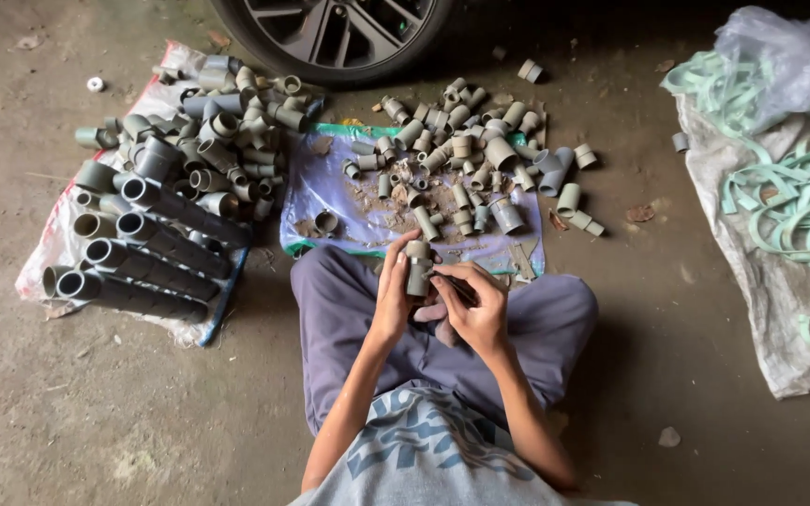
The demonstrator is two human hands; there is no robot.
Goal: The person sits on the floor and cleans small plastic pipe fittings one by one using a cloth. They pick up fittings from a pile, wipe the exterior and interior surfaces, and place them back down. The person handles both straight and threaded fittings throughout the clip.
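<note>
The grey pipe fitting point(417, 267) is short, dusty and held upright, wider at its top collar. The left hand point(394, 295) has its grip closed around it, fingers wrapped from the side, above the lap. Just beside that grip, the right hand point(475, 302) pinches a thin dark tool point(452, 284) against the fitting.

Informal garage or yard workshop, shown by bare concrete floor point(142, 422), car wheel point(330, 33), grey pipe fittings heaped on a sack point(161, 206) and plastic sheet point(330, 201).
</note>
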